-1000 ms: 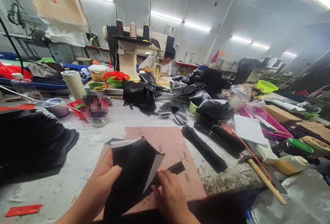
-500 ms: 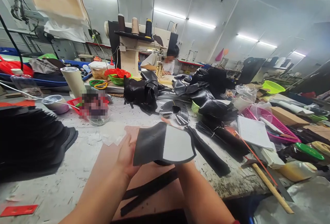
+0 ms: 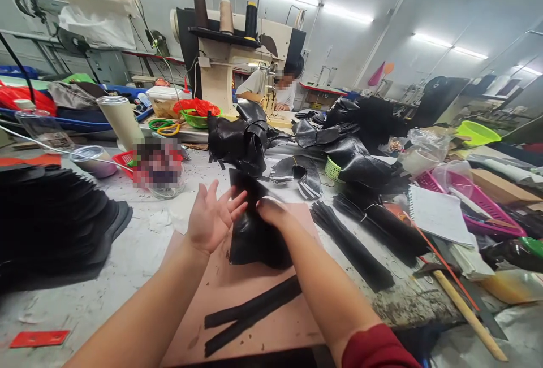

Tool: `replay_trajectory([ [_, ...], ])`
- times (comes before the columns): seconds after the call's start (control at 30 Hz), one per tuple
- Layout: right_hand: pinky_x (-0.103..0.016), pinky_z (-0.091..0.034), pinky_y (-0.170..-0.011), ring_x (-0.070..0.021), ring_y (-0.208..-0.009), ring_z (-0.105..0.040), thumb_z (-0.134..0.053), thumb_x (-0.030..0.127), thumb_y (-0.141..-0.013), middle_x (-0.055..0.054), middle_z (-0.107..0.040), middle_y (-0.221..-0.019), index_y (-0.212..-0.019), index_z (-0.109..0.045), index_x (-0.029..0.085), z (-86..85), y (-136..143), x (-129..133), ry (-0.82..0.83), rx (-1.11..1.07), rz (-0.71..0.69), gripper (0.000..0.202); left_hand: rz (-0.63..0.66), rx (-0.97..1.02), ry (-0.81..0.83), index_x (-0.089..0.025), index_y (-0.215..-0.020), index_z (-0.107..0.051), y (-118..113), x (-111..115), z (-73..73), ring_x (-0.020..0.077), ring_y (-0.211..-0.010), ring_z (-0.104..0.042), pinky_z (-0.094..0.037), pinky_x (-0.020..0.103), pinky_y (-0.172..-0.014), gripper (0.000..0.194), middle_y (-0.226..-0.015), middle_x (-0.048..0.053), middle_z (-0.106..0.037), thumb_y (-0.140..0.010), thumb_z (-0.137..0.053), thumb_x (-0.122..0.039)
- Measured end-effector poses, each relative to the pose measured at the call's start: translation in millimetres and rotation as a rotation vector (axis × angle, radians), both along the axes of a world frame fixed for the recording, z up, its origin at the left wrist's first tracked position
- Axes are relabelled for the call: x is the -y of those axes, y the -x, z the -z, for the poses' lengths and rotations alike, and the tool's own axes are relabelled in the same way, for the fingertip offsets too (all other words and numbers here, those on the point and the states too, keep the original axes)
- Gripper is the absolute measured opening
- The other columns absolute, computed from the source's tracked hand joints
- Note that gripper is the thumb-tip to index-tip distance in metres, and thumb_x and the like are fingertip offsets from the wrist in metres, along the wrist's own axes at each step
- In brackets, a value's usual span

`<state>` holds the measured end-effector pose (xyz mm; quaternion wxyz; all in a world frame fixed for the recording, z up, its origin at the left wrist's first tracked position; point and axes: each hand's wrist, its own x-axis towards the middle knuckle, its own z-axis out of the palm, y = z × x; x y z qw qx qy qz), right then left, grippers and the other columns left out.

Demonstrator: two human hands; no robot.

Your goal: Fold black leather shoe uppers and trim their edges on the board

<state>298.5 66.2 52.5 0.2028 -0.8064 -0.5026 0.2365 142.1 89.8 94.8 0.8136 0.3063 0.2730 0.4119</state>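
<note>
A glossy black leather piece (image 3: 257, 243) is held up over a pinkish work mat (image 3: 186, 300) in the middle of the table. My right hand (image 3: 274, 211) grips it from the right edge, its fingertips partly hidden. To the left, my left hand (image 3: 216, 215) is open, palm up with fingers spread; its fingertips overlap the leather's left edge and hold nothing. Two narrow black strips (image 3: 250, 308) lie crossed on the mat, nearer to me. Beyond the leather sits a curved black piece with white strips (image 3: 309, 178).
A tall stack of black cut pieces (image 3: 59, 221) is on the left. Bundled black strips (image 3: 356, 249), a notebook (image 3: 441, 212) and a wooden-handled hammer (image 3: 470, 314) lie right. Behind stands a sewing machine (image 3: 216, 79), with a person (image 3: 254, 85) beyond it.
The leather piece has been turned over, from its dull grey and white face to its glossy black face. My left hand has let go of it and spread its fingers.
</note>
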Motion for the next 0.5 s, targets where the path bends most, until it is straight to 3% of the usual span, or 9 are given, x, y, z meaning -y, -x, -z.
replay_trajectory([
  [0.07, -0.036, -0.048, -0.077, -0.0167, -0.088, -0.058, -0.05, 0.032, -0.086, -0.006, -0.059, -0.102, -0.101, -0.057, 0.015, 2.0, -3.9, -9.3, 0.082, -0.021, -0.052, 0.024, -0.042, -0.222, -0.084, -0.028, -0.131, -0.029, 1.6, -3.1, 8.6, 0.0193, -0.097, -0.059, -0.049, 0.029, -0.075, 0.056, -0.129, 0.011, -0.042, -0.08, -0.048, -0.045],
  [0.17, -0.032, -0.045, -0.077, -0.0192, -0.088, -0.059, -0.051, 0.027, -0.084, -0.008, -0.064, -0.095, -0.09, -0.063, 0.014, 2.9, -9.9, -10.9, 0.096, -0.088, -0.072, 0.019, -0.1, -0.581, -0.145, -0.022, -0.107, -0.049, 13.3, 0.5, 35.0, 0.0145, -0.082, -0.06, -0.048, 0.022, -0.06, 0.04, -0.106, 0.006, -0.054, -0.071, -0.063, -0.033],
  [0.3, -0.024, -0.044, -0.074, -0.0161, -0.083, -0.061, -0.05, 0.016, -0.078, -0.005, -0.068, -0.09, -0.086, -0.067, 0.015, -0.3, -14.7, -3.8, 0.015, -0.216, -0.107, 0.019, -0.062, -0.689, -0.068, -0.019, -0.097, -0.048, 27.3, 16.0, 63.9, 0.0124, -0.062, -0.058, -0.044, 0.021, -0.049, 0.041, -0.081, 0.001, -0.054, -0.063, -0.069, -0.027],
  [0.37, -0.022, -0.043, -0.075, -0.0147, -0.084, -0.061, -0.05, 0.015, -0.076, -0.003, -0.069, -0.092, -0.088, -0.067, 0.015, -2.6, -13.3, -0.3, -0.045, -0.273, -0.124, 0.021, -0.002, -0.684, -0.022, -0.02, -0.104, -0.045, 27.0, 23.9, 65.9, 0.0124, -0.056, -0.058, -0.043, 0.021, -0.046, 0.052, -0.074, -0.001, -0.054, -0.06, -0.072, -0.024],
  [0.5, -0.026, -0.043, -0.08, -0.0165, -0.085, -0.061, -0.051, 0.018, -0.074, -0.004, -0.069, -0.088, -0.082, -0.068, 0.015, -2.5, -6.7, 6.2, -0.178, -0.329, -0.127, 0.019, 0.072, -0.622, 0.063, -0.017, -0.114, -0.04, 15.4, 34.8, 56.3, 0.0104, -0.043, -0.053, -0.031, 0.017, -0.038, 0.069, -0.063, -0.003, -0.053, -0.055, -0.075, -0.016],
])
